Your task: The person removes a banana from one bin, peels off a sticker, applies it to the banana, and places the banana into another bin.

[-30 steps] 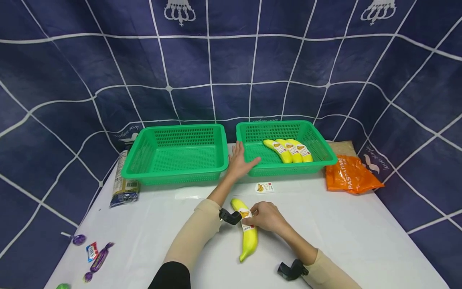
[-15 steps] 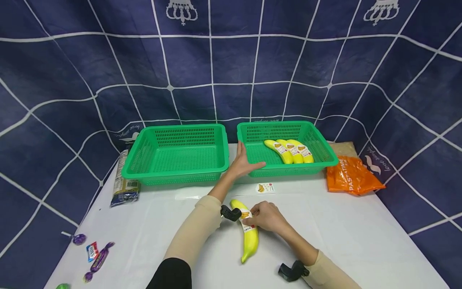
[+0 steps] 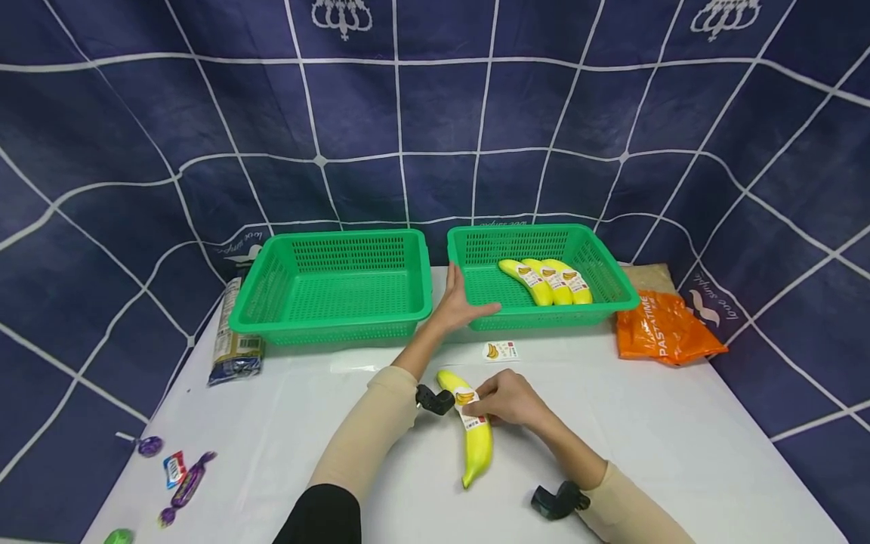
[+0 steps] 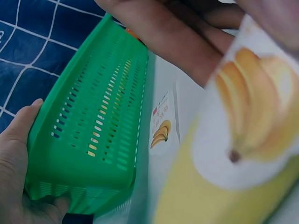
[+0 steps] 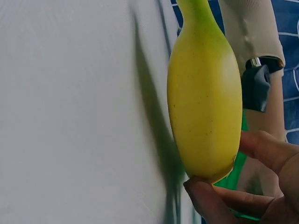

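Note:
A yellow banana (image 3: 479, 446) with a white banana-print label is pinched by my right hand (image 3: 510, 398) near its middle, above the front of the white table. The right wrist view shows the banana (image 5: 205, 98) with its shadow beside it, so it looks raised off the table. My left hand (image 3: 454, 306) holds the near left corner of the right green basket (image 3: 544, 321), thumb along the front rim and fingers at the left side. In the left wrist view, the hand (image 4: 18, 154) is at the basket wall (image 4: 79, 158). Several labelled bananas (image 3: 544, 281) lie in this basket.
A second green basket (image 3: 333, 332) stands left. A banana label card (image 3: 501, 351) lies before the right basket. An orange pasta bag (image 3: 662, 329) is far right, a brown-and-blue packet (image 3: 236, 340) far left. Candies (image 3: 190, 480) lie near the left edge.
My right hand and the banana have shifted slightly right, and the banana seems to have come up. My left thumb has straightened along the basket's front; otherwise that hand stays at the corner.

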Tool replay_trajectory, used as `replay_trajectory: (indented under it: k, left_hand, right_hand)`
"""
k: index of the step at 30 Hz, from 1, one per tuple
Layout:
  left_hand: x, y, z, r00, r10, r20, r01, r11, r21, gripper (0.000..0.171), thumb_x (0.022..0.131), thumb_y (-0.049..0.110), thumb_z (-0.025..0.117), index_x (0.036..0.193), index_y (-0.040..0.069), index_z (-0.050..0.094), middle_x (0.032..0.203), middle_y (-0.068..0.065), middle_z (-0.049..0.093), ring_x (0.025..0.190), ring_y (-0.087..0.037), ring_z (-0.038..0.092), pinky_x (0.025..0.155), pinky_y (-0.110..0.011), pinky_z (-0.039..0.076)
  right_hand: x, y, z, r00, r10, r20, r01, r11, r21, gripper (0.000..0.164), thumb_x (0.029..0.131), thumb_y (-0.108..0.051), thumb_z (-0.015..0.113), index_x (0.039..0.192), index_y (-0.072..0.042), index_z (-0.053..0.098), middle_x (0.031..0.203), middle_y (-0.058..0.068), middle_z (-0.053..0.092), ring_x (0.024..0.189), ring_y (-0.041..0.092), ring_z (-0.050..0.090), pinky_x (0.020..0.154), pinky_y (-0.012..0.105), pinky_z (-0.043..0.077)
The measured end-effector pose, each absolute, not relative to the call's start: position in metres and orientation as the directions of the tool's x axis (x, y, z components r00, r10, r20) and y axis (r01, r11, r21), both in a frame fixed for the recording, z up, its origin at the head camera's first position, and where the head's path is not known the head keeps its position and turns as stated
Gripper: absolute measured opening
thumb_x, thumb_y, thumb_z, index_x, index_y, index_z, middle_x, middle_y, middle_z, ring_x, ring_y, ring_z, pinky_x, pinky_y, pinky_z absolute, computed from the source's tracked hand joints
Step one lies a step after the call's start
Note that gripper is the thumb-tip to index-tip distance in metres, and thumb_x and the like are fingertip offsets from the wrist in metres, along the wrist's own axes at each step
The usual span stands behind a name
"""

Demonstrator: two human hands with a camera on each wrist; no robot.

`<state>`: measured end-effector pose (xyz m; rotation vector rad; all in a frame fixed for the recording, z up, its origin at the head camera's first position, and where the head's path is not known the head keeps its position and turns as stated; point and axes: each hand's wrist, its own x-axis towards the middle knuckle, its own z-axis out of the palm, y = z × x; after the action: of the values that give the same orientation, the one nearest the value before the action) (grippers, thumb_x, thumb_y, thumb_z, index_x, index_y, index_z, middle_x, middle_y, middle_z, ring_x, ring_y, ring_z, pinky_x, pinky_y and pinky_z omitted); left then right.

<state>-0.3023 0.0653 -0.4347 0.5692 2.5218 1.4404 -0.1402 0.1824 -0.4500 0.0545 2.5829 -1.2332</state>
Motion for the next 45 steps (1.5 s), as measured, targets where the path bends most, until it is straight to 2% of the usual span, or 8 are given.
replay_trajectory:
  k: [7,15,23,28,34,39,45]
  left_hand:
    - [-0.304,0.066,-0.435,-0.912,0.407,0.042,0.24,0.449,0.861,0.126,0.077,0.055,0.075,0.156,0.011,-0.013,0.163,0.002,-0.024,0.153,-0.029,0.004,0.12,-0.051,0.027]
    - [-0.304,0.067,-0.437,-0.915,0.402,0.041,0.238,0.453,0.859,0.126,0.077,0.055,0.075,0.156,0.011,-0.013,0.163,0.001,-0.024,0.153,-0.031,0.006,0.12,-0.05,0.027]
    - [-0.305,0.067,-0.436,-0.909,0.412,0.062,0.256,0.433,0.865,0.124,0.079,0.048,0.076,0.155,0.008,-0.013,0.163,-0.002,-0.024,0.152,-0.032,0.006,0.12,-0.049,0.027]
    - [-0.305,0.067,-0.437,-0.912,0.406,0.05,0.24,0.433,0.869,0.126,0.077,0.051,0.077,0.155,0.01,-0.013,0.163,0.0,-0.024,0.152,-0.035,0.01,0.118,-0.052,0.03]
    - [-0.306,0.066,-0.437,-0.918,0.394,0.036,0.223,0.439,0.87,0.127,0.076,0.054,0.076,0.155,0.013,-0.015,0.163,0.003,-0.025,0.152,-0.034,0.011,0.118,-0.052,0.03]
    - [-0.306,0.065,-0.437,-0.919,0.394,0.035,0.216,0.425,0.879,0.126,0.077,0.052,0.077,0.156,0.012,-0.012,0.163,0.003,-0.024,0.152,-0.032,0.009,0.118,-0.052,0.028]
    - [-0.306,0.067,-0.438,-0.916,0.4,0.033,0.212,0.412,0.886,0.126,0.077,0.053,0.077,0.156,0.012,-0.012,0.163,0.003,-0.024,0.153,-0.031,0.006,0.12,-0.051,0.027]
  right_hand:
    - [-0.144,0.208,-0.417,-0.956,-0.051,-0.29,0.18,0.679,-0.712,0.032,0.07,-0.029,0.087,0.09,-0.006,0.077,0.068,0.0,0.07,0.058,0.014,0.065,0.058,0.032,0.056]
    - [-0.155,0.247,-0.365,-0.948,-0.092,-0.306,0.142,0.737,-0.661,0.042,0.075,-0.035,0.083,0.1,-0.002,0.074,0.077,0.004,0.072,0.068,0.014,0.067,0.066,0.031,0.06]
    - [-0.176,0.274,-0.315,-0.941,-0.138,-0.308,0.094,0.771,-0.63,0.061,0.076,-0.035,0.083,0.118,0.006,0.066,0.093,0.009,0.075,0.075,0.014,0.071,0.073,0.034,0.061]
    - [-0.202,0.286,-0.289,-0.943,-0.153,-0.294,0.067,0.78,-0.622,0.07,0.076,-0.036,0.083,0.125,0.008,0.059,0.102,0.014,0.074,0.078,0.016,0.072,0.075,0.033,0.062]
    - [-0.249,0.294,-0.271,-0.94,-0.189,-0.284,0.029,0.785,-0.619,0.066,0.077,-0.036,0.082,0.122,0.007,0.061,0.099,0.013,0.073,0.082,0.018,0.072,0.081,0.036,0.061]
    - [-0.292,0.297,-0.27,-0.933,-0.228,-0.277,-0.017,0.8,-0.6,0.06,0.08,-0.035,0.08,0.122,0.006,0.064,0.092,0.009,0.074,0.084,0.019,0.072,0.083,0.038,0.06]
    - [-0.337,0.302,-0.283,-0.921,-0.247,-0.3,-0.028,0.812,-0.582,0.06,0.082,-0.035,0.078,0.124,0.006,0.063,0.102,0.014,0.072,0.085,0.018,0.071,0.084,0.04,0.06]
